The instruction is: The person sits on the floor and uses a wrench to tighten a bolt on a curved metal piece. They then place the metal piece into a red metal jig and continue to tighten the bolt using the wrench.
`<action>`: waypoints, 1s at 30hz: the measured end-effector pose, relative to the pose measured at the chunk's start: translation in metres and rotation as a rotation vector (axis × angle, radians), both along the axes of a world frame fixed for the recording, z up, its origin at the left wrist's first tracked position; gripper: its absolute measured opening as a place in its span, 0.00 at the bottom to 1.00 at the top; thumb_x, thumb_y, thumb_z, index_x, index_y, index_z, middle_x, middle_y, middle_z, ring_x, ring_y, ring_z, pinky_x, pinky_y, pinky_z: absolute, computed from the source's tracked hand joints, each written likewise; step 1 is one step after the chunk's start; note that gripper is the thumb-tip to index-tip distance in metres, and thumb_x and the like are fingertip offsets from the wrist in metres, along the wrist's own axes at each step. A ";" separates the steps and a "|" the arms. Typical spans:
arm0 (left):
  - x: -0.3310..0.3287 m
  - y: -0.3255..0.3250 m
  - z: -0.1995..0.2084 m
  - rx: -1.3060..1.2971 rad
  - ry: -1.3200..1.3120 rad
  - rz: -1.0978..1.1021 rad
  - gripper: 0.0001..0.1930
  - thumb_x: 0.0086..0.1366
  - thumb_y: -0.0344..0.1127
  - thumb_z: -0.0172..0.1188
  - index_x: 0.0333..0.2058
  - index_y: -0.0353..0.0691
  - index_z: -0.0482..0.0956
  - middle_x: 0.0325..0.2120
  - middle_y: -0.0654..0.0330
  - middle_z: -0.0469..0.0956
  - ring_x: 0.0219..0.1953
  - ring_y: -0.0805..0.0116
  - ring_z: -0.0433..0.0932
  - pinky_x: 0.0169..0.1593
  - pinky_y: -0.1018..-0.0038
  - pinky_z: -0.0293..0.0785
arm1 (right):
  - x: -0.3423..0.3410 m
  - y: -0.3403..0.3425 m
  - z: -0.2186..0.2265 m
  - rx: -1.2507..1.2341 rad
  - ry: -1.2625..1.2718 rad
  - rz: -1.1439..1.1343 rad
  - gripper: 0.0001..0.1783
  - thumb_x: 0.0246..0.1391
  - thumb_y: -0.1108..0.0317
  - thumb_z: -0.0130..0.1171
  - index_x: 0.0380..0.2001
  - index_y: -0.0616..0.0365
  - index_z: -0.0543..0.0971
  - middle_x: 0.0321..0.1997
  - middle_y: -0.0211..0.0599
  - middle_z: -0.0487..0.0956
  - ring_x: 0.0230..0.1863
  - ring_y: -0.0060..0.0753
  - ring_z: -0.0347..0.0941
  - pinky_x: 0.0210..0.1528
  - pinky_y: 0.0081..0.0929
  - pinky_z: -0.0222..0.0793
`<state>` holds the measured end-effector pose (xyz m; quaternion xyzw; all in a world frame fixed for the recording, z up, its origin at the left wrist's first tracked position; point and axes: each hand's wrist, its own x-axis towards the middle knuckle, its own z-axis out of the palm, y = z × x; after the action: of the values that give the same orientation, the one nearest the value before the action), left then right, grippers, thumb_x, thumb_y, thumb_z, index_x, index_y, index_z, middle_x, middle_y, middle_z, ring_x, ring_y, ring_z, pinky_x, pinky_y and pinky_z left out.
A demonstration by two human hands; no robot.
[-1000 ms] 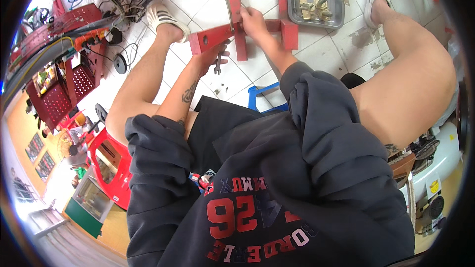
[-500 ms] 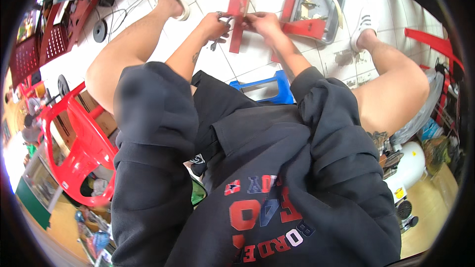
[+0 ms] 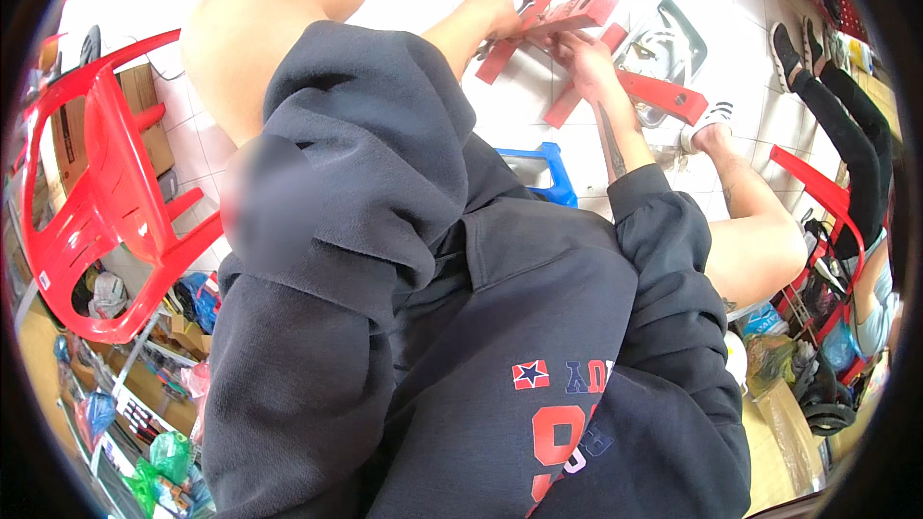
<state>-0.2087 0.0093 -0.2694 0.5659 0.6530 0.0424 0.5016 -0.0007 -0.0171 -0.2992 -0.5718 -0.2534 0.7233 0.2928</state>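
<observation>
A red metal frame of flat bars [image 3: 588,12] is up ahead of me, between my legs and over the tiled floor. My left hand [image 3: 498,12] is closed at its left side around a wrench [image 3: 483,48], which is mostly hidden by the fingers. From below, my right hand [image 3: 588,60] reaches to the middle of the frame, fingers bent against a red bar; its fingertips are partly hidden. A longer red arm with a hole near its end [image 3: 673,98] sticks out to the right of that hand.
Behind the frame lies a grey tray [image 3: 699,38] with pale loose parts. A blue plastic stool [image 3: 556,173] stands close in front of me. To the left is a red plastic chair [image 3: 125,202]. Another person's black-trousered legs [image 3: 846,125] are at the right.
The view has swung, so the scene sits differently. The red frame is now tilted rather than upright, and both hands have stayed at it.
</observation>
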 end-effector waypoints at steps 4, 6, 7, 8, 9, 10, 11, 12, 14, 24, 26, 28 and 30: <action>-0.002 -0.005 0.005 0.078 0.029 -0.014 0.35 0.50 0.29 0.70 0.59 0.37 0.69 0.29 0.57 0.83 0.24 0.69 0.82 0.29 0.73 0.81 | -0.001 -0.001 0.001 -0.001 0.007 -0.026 0.13 0.64 0.74 0.54 0.47 0.73 0.74 0.40 0.44 0.81 0.39 0.27 0.80 0.40 0.18 0.75; -0.009 -0.005 -0.002 0.008 0.087 -0.029 0.32 0.54 0.32 0.68 0.59 0.41 0.71 0.31 0.56 0.84 0.26 0.67 0.83 0.32 0.72 0.81 | -0.003 0.000 0.002 -0.001 0.034 -0.026 0.13 0.63 0.74 0.54 0.47 0.74 0.74 0.41 0.45 0.80 0.39 0.29 0.80 0.41 0.20 0.76; -0.010 -0.006 -0.006 -0.027 0.116 -0.036 0.30 0.56 0.33 0.67 0.59 0.43 0.72 0.32 0.56 0.84 0.27 0.65 0.83 0.34 0.72 0.81 | -0.004 0.001 0.002 -0.004 0.058 -0.025 0.13 0.63 0.75 0.54 0.47 0.75 0.73 0.42 0.45 0.80 0.39 0.30 0.80 0.42 0.21 0.77; -0.009 -0.010 -0.010 0.008 0.131 -0.028 0.28 0.59 0.35 0.65 0.59 0.45 0.73 0.33 0.56 0.84 0.29 0.65 0.83 0.36 0.71 0.80 | -0.003 0.003 -0.001 -0.006 0.080 -0.027 0.13 0.63 0.75 0.54 0.47 0.76 0.73 0.42 0.46 0.80 0.39 0.31 0.80 0.43 0.22 0.77; -0.006 -0.014 -0.015 0.044 0.147 -0.019 0.26 0.61 0.36 0.63 0.59 0.48 0.74 0.34 0.56 0.84 0.32 0.64 0.83 0.39 0.71 0.80 | -0.002 0.003 -0.004 -0.006 0.091 -0.035 0.14 0.63 0.75 0.54 0.47 0.77 0.72 0.43 0.46 0.79 0.39 0.32 0.80 0.43 0.22 0.78; -0.004 -0.016 -0.019 0.079 0.164 -0.010 0.24 0.63 0.38 0.62 0.59 0.50 0.75 0.35 0.56 0.84 0.34 0.63 0.84 0.41 0.70 0.79 | -0.002 0.002 -0.007 -0.005 0.103 -0.042 0.14 0.63 0.75 0.54 0.47 0.77 0.72 0.43 0.47 0.79 0.39 0.33 0.80 0.44 0.23 0.78; 0.002 -0.016 -0.013 0.006 0.145 -0.005 0.22 0.65 0.40 0.59 0.59 0.57 0.75 0.39 0.53 0.84 0.42 0.62 0.82 0.47 0.69 0.76 | -0.001 0.000 -0.007 -0.009 0.112 -0.055 0.14 0.63 0.75 0.54 0.47 0.78 0.71 0.43 0.47 0.79 0.39 0.34 0.80 0.44 0.23 0.78; 0.006 -0.019 -0.013 0.029 0.114 0.029 0.22 0.66 0.40 0.58 0.59 0.57 0.75 0.40 0.53 0.83 0.43 0.62 0.82 0.48 0.69 0.76 | 0.000 0.000 -0.007 -0.015 0.115 -0.063 0.14 0.63 0.76 0.53 0.48 0.78 0.71 0.43 0.47 0.79 0.39 0.34 0.80 0.44 0.23 0.78; 0.013 -0.023 -0.014 0.075 0.055 0.100 0.22 0.67 0.38 0.57 0.59 0.57 0.75 0.42 0.53 0.83 0.45 0.63 0.82 0.48 0.69 0.76 | 0.002 0.001 -0.009 -0.028 0.125 -0.076 0.15 0.64 0.76 0.53 0.48 0.79 0.70 0.43 0.47 0.79 0.39 0.34 0.80 0.44 0.23 0.78; 0.030 -0.028 -0.024 -0.077 -0.182 0.018 0.17 0.71 0.31 0.45 0.54 0.47 0.75 0.36 0.60 0.82 0.33 0.68 0.79 0.36 0.68 0.76 | -0.004 -0.007 0.003 -0.007 -0.005 -0.025 0.16 0.63 0.73 0.51 0.51 0.72 0.75 0.44 0.40 0.80 0.43 0.27 0.76 0.52 0.25 0.72; 0.036 -0.016 0.005 -0.183 -0.125 -0.026 0.16 0.71 0.31 0.42 0.52 0.45 0.76 0.35 0.61 0.81 0.27 0.68 0.77 0.28 0.65 0.74 | -0.001 -0.001 0.002 0.039 -0.019 -0.001 0.16 0.63 0.72 0.52 0.51 0.72 0.75 0.43 0.40 0.81 0.42 0.27 0.77 0.51 0.25 0.73; 0.037 -0.015 0.014 -0.152 -0.101 -0.144 0.15 0.71 0.32 0.41 0.48 0.43 0.76 0.32 0.59 0.81 0.20 0.70 0.72 0.21 0.67 0.68 | 0.000 -0.003 0.001 0.031 -0.066 0.023 0.16 0.64 0.71 0.52 0.50 0.73 0.76 0.40 0.41 0.82 0.39 0.29 0.78 0.50 0.26 0.74; 0.035 -0.011 0.021 -0.167 -0.122 -0.144 0.15 0.70 0.31 0.41 0.47 0.43 0.77 0.31 0.59 0.82 0.19 0.73 0.70 0.20 0.71 0.67 | -0.004 -0.005 0.000 -0.001 -0.027 -0.022 0.15 0.64 0.71 0.52 0.48 0.73 0.76 0.40 0.42 0.81 0.41 0.30 0.79 0.50 0.27 0.75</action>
<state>-0.1739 -0.0019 -0.2487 0.5640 0.5801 -0.0137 0.5876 -0.0042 -0.0217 -0.2995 -0.5843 -0.2509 0.7123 0.2969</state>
